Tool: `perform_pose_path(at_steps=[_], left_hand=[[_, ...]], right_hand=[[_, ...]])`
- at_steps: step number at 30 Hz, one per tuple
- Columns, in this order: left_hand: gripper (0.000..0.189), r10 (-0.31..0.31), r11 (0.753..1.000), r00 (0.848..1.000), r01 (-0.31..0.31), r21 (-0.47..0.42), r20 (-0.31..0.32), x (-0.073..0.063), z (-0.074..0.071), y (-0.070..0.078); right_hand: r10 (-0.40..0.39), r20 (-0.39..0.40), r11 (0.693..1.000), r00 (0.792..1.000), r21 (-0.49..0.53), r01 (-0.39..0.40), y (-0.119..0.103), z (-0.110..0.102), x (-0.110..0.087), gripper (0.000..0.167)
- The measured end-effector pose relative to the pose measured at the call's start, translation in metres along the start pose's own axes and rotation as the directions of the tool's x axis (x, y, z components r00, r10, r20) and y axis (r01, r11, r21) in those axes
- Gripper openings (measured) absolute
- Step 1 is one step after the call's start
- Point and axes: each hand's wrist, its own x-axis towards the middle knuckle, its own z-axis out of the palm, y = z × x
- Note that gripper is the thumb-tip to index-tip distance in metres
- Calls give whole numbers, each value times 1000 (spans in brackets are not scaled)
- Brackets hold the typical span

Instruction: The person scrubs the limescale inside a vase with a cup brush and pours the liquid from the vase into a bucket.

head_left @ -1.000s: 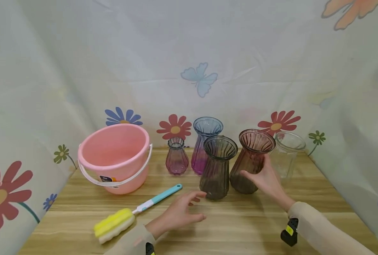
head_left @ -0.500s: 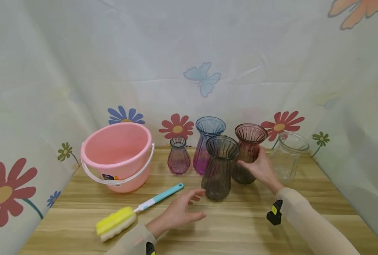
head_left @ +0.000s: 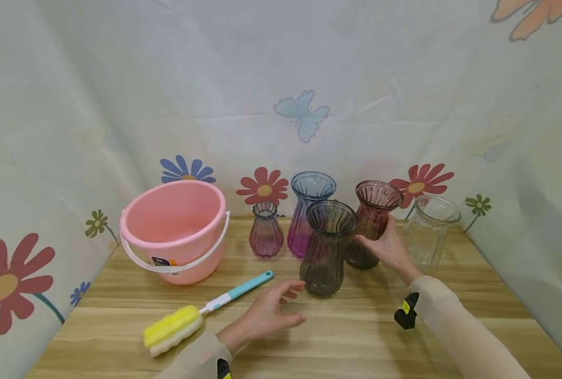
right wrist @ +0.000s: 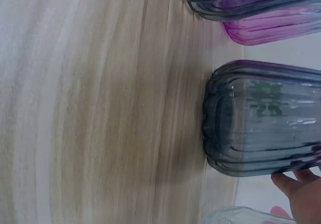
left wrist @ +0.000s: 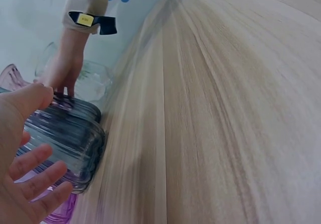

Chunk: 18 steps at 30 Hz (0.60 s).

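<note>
My right hand (head_left: 389,247) holds a reddish-brown ribbed glass vase (head_left: 368,234) from its right side, thumb in front; its other fingers are partly hidden behind the glass. In the right wrist view the lower part of this vase (right wrist: 266,118) is large, with fingertips at its side. Just left of it and nearer stands a dark grey glass vase (head_left: 323,263). My left hand (head_left: 269,313) is in front of that grey vase, fingers spread and thumb apart, holding nothing. In the left wrist view its fingers (left wrist: 42,181) are beside the grey vase.
Behind stand a blue-to-purple vase (head_left: 304,221) and a small pinkish vase (head_left: 266,237). A clear glass vase (head_left: 428,242) is right of my right hand. At left are a pink bucket (head_left: 191,263) with a white handle and a yellow-and-white sponge brush (head_left: 174,329), lying on the wooden table (head_left: 357,337).
My right hand has moved the reddish-brown vase farther back and slightly left, nearer the blue-to-purple one. In the last half second it shifts only slightly. My left hand has stayed in place.
</note>
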Motion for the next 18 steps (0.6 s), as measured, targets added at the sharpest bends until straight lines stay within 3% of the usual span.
perform_pose_path(at_steps=[7,11,13,16,18], left_hand=[[59,-1,1000,1000,1,-15,22,1,2,2],[59,5,1000,1000,-5,-11,16,2,4,2],[58,7,1000,1000,-7,-14,10,3,5,2],[57,25,1000,1000,-25,-19,-4,4,6,2],[57,36,999,999,-37,-20,-16,6,7,1]], right_hand=[[-43,2,999,999,23,43,1,-1,-4,100],[-107,-126,992,986,48,114,0,-8,-14,84],[-137,-238,987,962,45,152,0,-14,-20,68],[-153,-412,985,898,6,171,3,-27,-30,42],[-142,-483,988,864,-8,157,6,-38,-37,32]])
